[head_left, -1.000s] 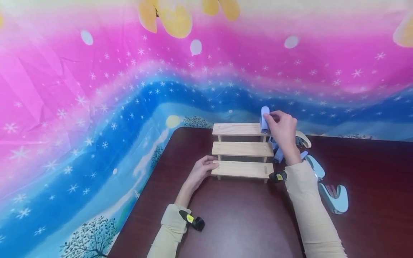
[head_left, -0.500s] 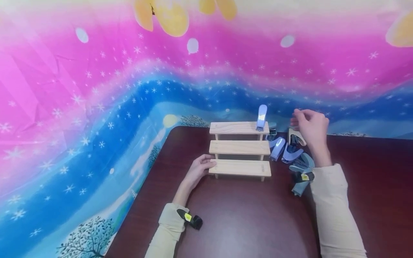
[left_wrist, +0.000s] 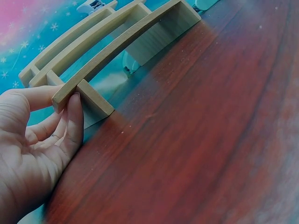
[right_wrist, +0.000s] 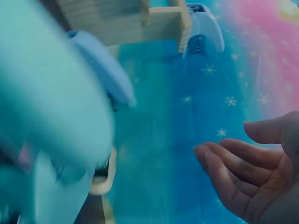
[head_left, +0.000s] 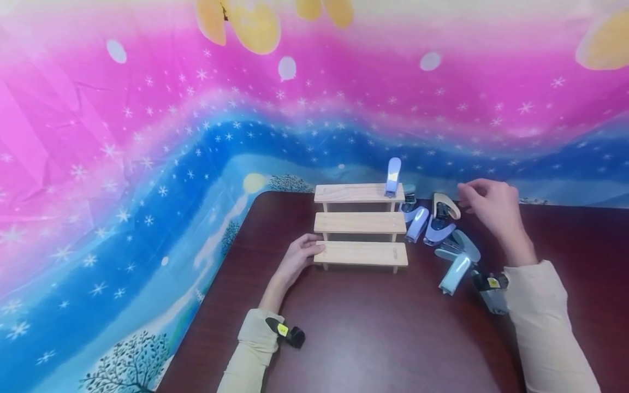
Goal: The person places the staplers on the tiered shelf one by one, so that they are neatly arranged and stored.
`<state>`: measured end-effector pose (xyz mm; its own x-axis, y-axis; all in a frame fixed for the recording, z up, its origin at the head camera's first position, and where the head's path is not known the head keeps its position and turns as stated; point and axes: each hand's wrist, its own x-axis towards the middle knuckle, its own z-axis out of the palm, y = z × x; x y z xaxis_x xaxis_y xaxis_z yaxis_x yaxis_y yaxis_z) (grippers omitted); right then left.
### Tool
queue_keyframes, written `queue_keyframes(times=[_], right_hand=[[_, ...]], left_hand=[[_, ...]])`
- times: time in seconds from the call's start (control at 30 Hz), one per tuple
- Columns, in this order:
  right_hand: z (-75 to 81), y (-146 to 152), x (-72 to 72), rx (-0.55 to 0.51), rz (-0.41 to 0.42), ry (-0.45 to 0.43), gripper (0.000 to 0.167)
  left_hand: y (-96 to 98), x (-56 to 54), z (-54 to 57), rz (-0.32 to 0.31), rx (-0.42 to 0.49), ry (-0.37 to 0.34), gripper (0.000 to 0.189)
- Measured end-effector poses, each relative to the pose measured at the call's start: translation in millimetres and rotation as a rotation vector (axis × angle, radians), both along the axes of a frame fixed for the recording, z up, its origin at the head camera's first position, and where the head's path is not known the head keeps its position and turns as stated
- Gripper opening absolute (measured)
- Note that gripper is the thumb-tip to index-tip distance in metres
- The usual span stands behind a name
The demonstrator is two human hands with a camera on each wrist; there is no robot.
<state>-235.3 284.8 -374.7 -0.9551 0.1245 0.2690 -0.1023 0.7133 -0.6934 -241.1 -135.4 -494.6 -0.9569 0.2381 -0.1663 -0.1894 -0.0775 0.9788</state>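
Note:
A three-step wooden display rack [head_left: 360, 253] stands on the table. My left hand [head_left: 296, 259] grips the left end of its lowest step; in the left wrist view the thumb and fingers [left_wrist: 72, 123] pinch that board end. At the right end of the top step a purple stapler [head_left: 392, 177] stands tilted up. My right hand [head_left: 496, 213] is in the air right of the rack, beyond a cream stapler [head_left: 446, 206]. Its fingers are loosely bent with nothing between them, as the right wrist view shows of the hand [right_wrist: 252, 172].
Right of the rack lie several staplers, among them two purple ones [head_left: 417, 225] [head_left: 439, 232] and a mint one [head_left: 456, 275]. A pale stapler [head_left: 493, 302] is partly hidden under the right wrist camera. A patterned cloth [head_left: 172, 191] hangs behind the dark table [head_left: 354, 327].
My right hand has let go of the purple stapler, which now stands on the top step, and has moved right. My left hand keeps its grip on the rack.

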Motion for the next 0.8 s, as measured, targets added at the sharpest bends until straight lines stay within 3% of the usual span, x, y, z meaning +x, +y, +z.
queue_keyframes(times=[0.23, 0.57, 0.7, 0.8], right_hand=[[-13.3, 21.8, 9.8, 0.125, 0.112, -0.039, 0.043], [-38.2, 55.8, 15.1, 0.256, 0.303, -0.384, 0.068], [-45.2, 51.5, 15.2, 0.292, 0.392, -0.454, 0.074], [-47.4, 44.0, 16.1, 0.326, 0.419, -0.458, 0.071]], left_hand=[[0.3, -0.4, -0.5, 0.005, 0.001, -0.003, 0.037], [-0.6, -0.7, 0.3, -0.003, -0.011, 0.005, 0.038], [-1.3, -1.5, -2.8, -0.005, -0.026, 0.005, 0.038], [-0.3, -1.6, -4.6, -0.01, -0.032, 0.007, 0.039]])
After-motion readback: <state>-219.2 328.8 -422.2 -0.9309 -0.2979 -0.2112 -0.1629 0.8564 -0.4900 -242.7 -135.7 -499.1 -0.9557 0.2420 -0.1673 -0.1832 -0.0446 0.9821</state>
